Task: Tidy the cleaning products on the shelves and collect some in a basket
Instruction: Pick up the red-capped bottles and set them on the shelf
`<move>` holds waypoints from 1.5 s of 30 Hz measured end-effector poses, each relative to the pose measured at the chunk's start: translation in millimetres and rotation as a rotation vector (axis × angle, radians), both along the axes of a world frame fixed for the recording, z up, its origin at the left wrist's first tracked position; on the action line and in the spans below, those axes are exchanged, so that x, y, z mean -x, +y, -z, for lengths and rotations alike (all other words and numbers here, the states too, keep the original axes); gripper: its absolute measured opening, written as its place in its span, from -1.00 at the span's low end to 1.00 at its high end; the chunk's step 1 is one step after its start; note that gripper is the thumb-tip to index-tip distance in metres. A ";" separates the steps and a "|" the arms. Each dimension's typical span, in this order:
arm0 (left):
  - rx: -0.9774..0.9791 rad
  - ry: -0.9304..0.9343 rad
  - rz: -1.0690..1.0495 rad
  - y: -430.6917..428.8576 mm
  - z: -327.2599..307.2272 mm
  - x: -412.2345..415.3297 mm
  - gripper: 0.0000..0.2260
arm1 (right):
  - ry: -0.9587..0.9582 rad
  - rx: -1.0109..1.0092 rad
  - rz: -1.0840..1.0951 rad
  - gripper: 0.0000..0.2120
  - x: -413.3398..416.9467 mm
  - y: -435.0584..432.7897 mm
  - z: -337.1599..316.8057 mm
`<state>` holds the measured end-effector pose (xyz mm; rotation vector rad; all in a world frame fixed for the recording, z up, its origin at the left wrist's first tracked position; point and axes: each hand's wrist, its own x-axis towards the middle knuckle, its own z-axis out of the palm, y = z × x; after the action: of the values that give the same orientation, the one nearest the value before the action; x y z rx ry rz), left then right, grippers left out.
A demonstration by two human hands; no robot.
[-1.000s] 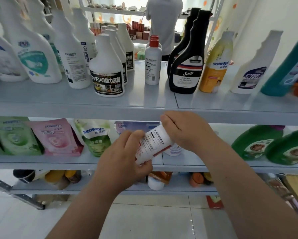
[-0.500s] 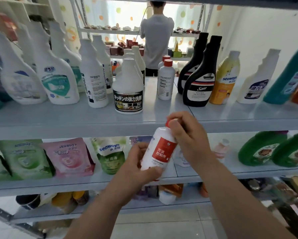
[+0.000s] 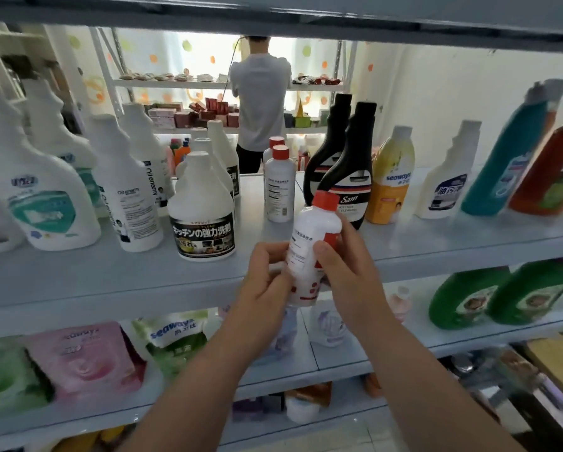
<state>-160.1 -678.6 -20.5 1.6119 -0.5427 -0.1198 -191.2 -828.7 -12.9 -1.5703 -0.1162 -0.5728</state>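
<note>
A small white bottle with a red cap point(image 3: 312, 236) is held upright in front of the grey shelf edge point(image 3: 110, 285). My left hand point(image 3: 262, 282) grips its lower part from the left and my right hand point(image 3: 345, 265) holds its right side, thumb on the label. Two matching red-capped bottles point(image 3: 279, 187) stand on the shelf just behind it. To their left is a white jug with a black Japanese label point(image 3: 202, 210), to their right two black Sam bottles point(image 3: 348, 181). No basket is in view.
White spray bottles point(image 3: 48, 197) fill the shelf's left, yellow point(image 3: 392, 177), white, teal and orange bottles its right. The shelf below holds pink and green refill pouches point(image 3: 84, 360) and green jugs point(image 3: 502, 295). A person point(image 3: 260, 99) stands at a far shelf.
The bottle has risen from the lower shelf level to the middle shelf's front edge and turned upright. Both hands stayed on it, and my view tilted upward.
</note>
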 end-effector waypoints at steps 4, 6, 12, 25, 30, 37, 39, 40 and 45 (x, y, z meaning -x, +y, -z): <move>-0.195 -0.181 -0.119 -24.7 -23.7 -47.4 -0.71 | -0.054 0.009 0.094 -0.47 -22.2 -27.5 -2.4; -0.279 -0.241 -0.244 -38.3 -33.0 -73.0 -0.60 | -0.043 0.045 0.102 -0.38 -32.8 -38.4 -0.1; -0.459 -0.215 -0.484 -73.8 -38.1 -133.8 -0.06 | -0.033 0.217 0.056 -0.44 -60.6 -57.4 3.2; -0.437 -0.224 -0.463 -58.5 -26.7 -108.2 -0.31 | 0.040 0.373 -0.048 -0.17 -74.4 -70.0 7.3; -0.344 -0.327 -0.419 -26.6 -12.2 -53.4 -0.24 | 0.065 0.470 0.015 -0.10 -71.1 -66.8 4.4; -0.072 -0.210 -0.355 15.8 -12.5 -25.3 -0.32 | 0.162 0.601 0.019 -0.39 -96.1 -35.9 -1.2; -0.052 -0.199 -0.355 27.3 -14.2 -21.7 -0.31 | 0.199 0.625 0.030 -0.44 -113.5 -23.2 -3.8; -0.053 -0.190 -0.354 32.8 -14.5 -20.2 -0.29 | 0.215 0.625 0.036 -0.45 -122.3 -17.0 -4.9; 0.038 -0.079 -0.358 52.9 -11.0 -13.4 -0.48 | 0.240 0.568 0.018 -0.48 -156.3 9.8 -8.6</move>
<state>-146.8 -625.7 -9.6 1.6559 -0.3072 0.2215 -34.9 -818.8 -4.3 -2.1819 -0.0864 -0.3748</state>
